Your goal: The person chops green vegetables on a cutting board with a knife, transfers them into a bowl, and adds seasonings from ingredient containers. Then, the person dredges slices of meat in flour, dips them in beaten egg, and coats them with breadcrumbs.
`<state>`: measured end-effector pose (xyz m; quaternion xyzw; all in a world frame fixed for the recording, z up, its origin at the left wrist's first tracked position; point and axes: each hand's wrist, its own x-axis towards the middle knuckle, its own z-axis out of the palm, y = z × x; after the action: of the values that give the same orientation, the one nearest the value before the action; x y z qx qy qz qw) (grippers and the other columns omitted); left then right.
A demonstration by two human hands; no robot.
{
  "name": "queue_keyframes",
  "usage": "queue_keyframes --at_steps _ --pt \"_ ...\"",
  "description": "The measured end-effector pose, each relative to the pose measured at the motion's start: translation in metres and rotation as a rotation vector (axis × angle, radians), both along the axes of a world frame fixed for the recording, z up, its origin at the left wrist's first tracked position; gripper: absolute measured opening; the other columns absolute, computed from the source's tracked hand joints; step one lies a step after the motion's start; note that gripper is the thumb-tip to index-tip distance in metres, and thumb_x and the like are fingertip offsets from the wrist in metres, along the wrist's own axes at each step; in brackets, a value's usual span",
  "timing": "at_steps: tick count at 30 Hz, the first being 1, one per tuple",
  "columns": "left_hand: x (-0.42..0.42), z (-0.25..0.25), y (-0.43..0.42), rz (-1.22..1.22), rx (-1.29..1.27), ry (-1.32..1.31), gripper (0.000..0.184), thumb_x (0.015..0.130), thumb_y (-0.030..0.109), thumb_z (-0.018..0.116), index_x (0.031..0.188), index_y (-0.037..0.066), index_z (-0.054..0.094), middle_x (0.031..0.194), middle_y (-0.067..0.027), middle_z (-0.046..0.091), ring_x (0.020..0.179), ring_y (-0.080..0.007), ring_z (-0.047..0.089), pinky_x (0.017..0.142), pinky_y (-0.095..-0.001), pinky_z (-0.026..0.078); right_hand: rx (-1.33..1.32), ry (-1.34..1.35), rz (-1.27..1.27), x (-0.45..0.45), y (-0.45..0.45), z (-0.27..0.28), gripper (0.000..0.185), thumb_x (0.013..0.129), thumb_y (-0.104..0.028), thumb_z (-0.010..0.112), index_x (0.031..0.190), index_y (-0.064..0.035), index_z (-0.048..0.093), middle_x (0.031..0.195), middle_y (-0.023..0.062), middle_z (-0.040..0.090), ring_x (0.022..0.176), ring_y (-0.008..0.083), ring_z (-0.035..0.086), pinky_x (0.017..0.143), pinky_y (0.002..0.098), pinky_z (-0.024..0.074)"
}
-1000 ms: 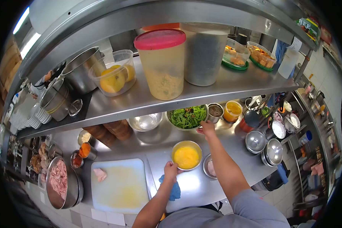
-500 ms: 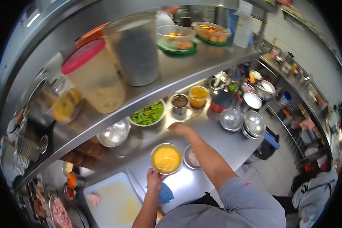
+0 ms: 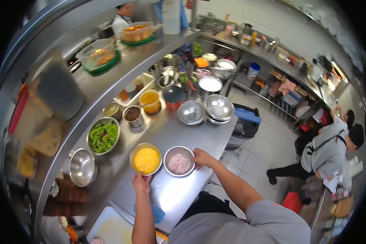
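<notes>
My left hand (image 3: 141,182) pinches the near rim of a metal bowl (image 3: 132,160) of bright yellow beaten egg (image 3: 147,160). My right hand (image 3: 202,157) grips the right rim of a second metal bowl (image 3: 169,155), which holds pale pink raw meat (image 3: 179,163). Both bowls are side by side at the steel counter, a small gap between them; whether they rest fully on it I cannot tell. Close to my left forearm lies a blue cloth (image 3: 156,213), and a white cutting board (image 3: 113,223) is left of that forearm.
A bowl of green vegetables (image 3: 118,140) and an empty metal bowl (image 3: 82,166) stand under the steel shelf (image 3: 94,87). Stacked metal bowls (image 3: 218,107) sit at the counter's far right. A bin (image 3: 244,126) stands beyond the edge; a co-worker (image 3: 327,148) bends at the right.
My right hand has come down from over the counter onto the rim of the meat bowl. My left hand stays at the egg bowl. The view has swung to the right.
</notes>
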<state>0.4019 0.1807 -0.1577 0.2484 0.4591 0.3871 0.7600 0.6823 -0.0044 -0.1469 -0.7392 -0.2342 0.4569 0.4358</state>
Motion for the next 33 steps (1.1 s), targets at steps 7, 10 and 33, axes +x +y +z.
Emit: queue_keyframes --at_steps 7,10,33 --pt "0.078 -0.011 -0.005 -0.028 0.02 -0.059 0.016 0.094 0.015 0.062 0.093 0.011 0.047 0.087 -0.0074 0.062 0.073 -0.0196 0.064 0.068 -0.0331 0.058 0.145 0.288 -0.488 0.003 -0.091 -0.018 0.038 0.082 -0.01 0.06 0.115 0.004 0.049 0.096 0.0173 0.063 0.067 0.0233 0.069 0.051 0.0326 0.0583" --pt "0.103 -0.012 -0.02 -0.02 0.053 -0.081 0.021 0.094 0.022 0.063 0.103 0.01 0.05 0.097 -0.0085 0.062 0.079 -0.0217 0.065 0.069 -0.0339 0.058 0.162 0.315 -0.518 0.023 -0.139 -0.011 0.04 0.083 -0.008 0.058 0.121 0.0028 0.049 0.098 0.0145 0.063 0.07 0.0214 0.068 0.052 0.0313 0.0588" --pt "0.449 -0.009 -0.445 -1.324 -0.009 0.021 0.032 0.099 0.029 0.056 0.124 0.009 0.055 0.107 -0.0031 0.061 0.094 -0.015 0.06 0.077 -0.0368 0.056 0.129 0.223 -0.665 0.28 -0.53 0.031 0.024 0.079 -0.004 0.059 0.101 0.0035 0.054 0.082 0.0104 0.061 0.057 0.0168 0.063 0.047 0.0291 0.0547"
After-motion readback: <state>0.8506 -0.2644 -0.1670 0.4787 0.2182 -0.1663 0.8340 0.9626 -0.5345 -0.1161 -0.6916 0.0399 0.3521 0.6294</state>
